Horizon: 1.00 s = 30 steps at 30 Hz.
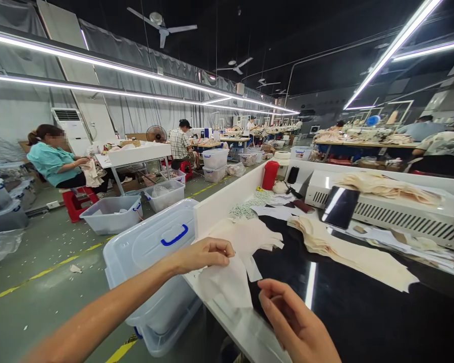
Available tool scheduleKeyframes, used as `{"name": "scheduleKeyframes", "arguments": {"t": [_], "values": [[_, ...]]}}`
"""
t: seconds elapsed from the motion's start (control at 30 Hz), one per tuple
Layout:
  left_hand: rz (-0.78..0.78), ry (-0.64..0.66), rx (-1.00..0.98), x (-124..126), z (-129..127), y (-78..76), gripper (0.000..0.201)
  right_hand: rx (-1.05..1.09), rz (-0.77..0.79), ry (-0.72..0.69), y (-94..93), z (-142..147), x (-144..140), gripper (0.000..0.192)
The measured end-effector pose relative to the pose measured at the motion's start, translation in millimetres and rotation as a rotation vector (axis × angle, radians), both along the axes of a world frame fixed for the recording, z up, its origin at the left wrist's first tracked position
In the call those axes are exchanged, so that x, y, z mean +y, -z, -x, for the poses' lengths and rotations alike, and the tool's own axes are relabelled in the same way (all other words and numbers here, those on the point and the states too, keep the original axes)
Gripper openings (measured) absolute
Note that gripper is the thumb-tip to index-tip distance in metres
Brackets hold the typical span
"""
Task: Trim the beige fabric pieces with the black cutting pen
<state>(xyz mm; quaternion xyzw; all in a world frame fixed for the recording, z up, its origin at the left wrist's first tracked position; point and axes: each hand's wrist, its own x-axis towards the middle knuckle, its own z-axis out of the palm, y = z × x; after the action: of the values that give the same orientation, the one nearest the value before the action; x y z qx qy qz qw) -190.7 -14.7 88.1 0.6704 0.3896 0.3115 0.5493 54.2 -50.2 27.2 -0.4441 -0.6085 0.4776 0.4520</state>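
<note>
At the far edge of your surface (363, 312) stands a red cylindrical plastic flask (270, 175); a black phone (340, 206) leans on the white vented machine (393, 212). Clear lidded plastic bins (151, 242) sit on the floor.

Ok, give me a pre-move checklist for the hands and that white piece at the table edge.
1. Left hand pinches the white fabric piece: ok.
2. Right hand holds something: not ok, fingers bare, apart from the piece.
3. Piece lies fully on the black tabletop: not ok, it overhangs the near edge.
4. Stack of beige cut pieces lies apart from the held piece: ok.
5. Lidded plastic bin beside the table shut: ok.
6. Piece is a single layer: cannot tell.
</note>
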Motion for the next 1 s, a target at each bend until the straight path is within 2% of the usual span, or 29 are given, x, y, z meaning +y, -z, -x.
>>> {"name": "scheduleKeyframes", "arguments": {"t": [0.07,0.13,0.27,0.37,0.5,0.6,0.77,1.0], "values": [[0.015,0.006,-0.006,-2,-4,-0.7,0.034,0.094,0.089,0.047,-2.1,1,4,0.051],[0.036,0.016,-0.013,-3,-10,-0.6,0.034,0.19,0.183,-0.007,-2.5,3,6,0.055],[0.103,0.026,-0.036,-9,-27,6.7,0.037,0.355,0.437,-0.191,1.1,6,2,0.05],[0.18,0.023,-0.063,-17,-43,19.8,0.046,0.459,0.532,-0.173,1.1,0,-6,0.048],[0.323,0.074,-0.117,-29,-64,36.9,0.063,0.464,0.499,-0.101,-4.9,-15,-16,0.047],[0.393,0.125,-0.16,-34,-76,42.8,0.064,0.386,0.473,-0.045,-7.5,-26,-20,0.046],[0.431,0.127,-0.193,-34,-88,42.5,0.06,0.31,0.434,0.026,-5.4,-38,-26,0.049],[0.415,0.129,-0.132,-36,-93,36.8,0.039,0.307,0.458,0.041,-8.3,-40,-32,0.052]]}}
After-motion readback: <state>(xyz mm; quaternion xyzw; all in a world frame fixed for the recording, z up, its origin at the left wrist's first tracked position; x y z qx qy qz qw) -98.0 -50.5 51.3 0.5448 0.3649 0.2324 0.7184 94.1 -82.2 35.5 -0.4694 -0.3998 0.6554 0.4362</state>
